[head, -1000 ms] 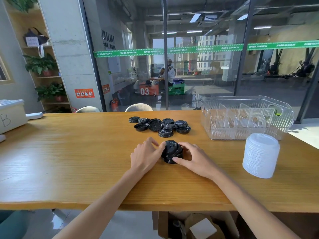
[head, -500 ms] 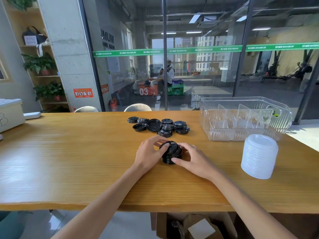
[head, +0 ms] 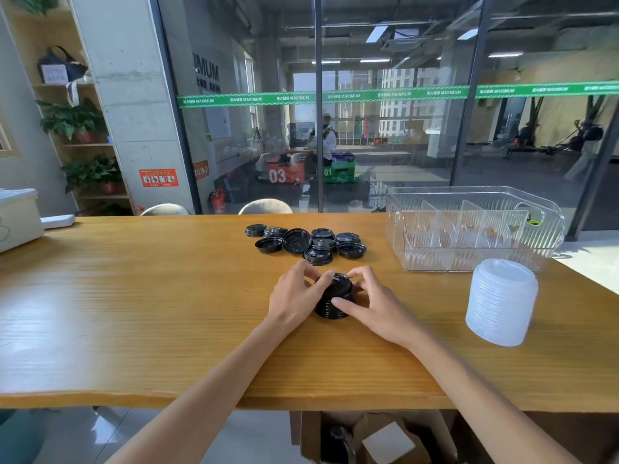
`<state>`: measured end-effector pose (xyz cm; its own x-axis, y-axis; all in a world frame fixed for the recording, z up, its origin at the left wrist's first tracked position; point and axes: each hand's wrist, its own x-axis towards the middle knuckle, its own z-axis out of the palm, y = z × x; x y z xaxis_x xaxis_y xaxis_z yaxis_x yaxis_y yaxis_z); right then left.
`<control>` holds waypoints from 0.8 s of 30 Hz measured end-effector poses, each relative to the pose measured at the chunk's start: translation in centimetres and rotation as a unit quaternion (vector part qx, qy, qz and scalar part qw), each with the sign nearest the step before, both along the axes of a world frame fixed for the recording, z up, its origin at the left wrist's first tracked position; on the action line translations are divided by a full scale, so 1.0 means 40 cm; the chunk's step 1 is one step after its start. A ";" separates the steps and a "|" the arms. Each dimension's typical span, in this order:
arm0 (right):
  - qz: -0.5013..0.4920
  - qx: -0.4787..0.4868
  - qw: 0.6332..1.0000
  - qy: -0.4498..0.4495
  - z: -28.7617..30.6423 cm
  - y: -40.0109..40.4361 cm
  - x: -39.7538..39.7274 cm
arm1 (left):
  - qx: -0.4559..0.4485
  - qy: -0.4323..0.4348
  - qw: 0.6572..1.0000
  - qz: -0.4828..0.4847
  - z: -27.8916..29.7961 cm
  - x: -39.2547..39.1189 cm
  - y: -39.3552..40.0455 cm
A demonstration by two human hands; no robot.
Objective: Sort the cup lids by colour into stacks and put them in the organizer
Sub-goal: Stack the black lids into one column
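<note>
Two hands meet at a black stack (head: 335,298) of lids in the head view, near the middle of the wooden table (head: 134,313). The left hand (head: 294,301) cups the stack from its left side, fingers curled over the top edge with the fingertips resting on the uppermost lid. The right hand (head: 378,304) closes on it from the right: the index finger arches over the far rim, the thumb lies along the near side of the stack, and the other fingers are hidden behind the hand. The stack stands on the table between both palms, and its top lid looks slightly tilted.

Farther back on the table lie loose black lids (head: 306,242), a cluster of about nine, some overlapping, a few turned rim up and one leaning on its neighbours. They sit well apart from the hands, just beyond the stack.

To the right, a white stack (head: 500,301) of translucent lids stands alone on the table, tall and a little blurred. Behind it, near the table's far right edge, is the clear organizer (head: 475,229), a ribbed plastic bin with upright dividers and cut-out handles. No lids can be made out in its compartments.
</note>
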<state>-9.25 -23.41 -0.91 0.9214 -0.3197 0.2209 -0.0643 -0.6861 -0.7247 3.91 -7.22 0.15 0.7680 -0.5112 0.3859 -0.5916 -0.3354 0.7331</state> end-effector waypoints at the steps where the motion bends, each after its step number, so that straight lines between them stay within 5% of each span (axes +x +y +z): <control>1: 0.000 0.001 1.000 0.004 -0.001 -0.002 0.000 | -0.014 0.028 0.999 -0.028 0.000 0.006 0.008; 6: 0.007 0.007 1.000 -0.006 -0.001 -0.006 0.004 | 0.026 0.098 0.983 -0.156 -0.005 0.037 0.057; 24: 0.009 0.001 1.000 -0.028 0.013 0.003 0.004 | 0.065 0.047 0.980 -0.183 -0.010 0.042 0.061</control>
<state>-9.11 -23.29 -0.37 0.9132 -0.3035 0.2719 -0.0106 -0.6846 -0.7288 5.58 -4.78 -0.25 0.5535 -0.7988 0.2359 -0.6219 -0.2079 0.7550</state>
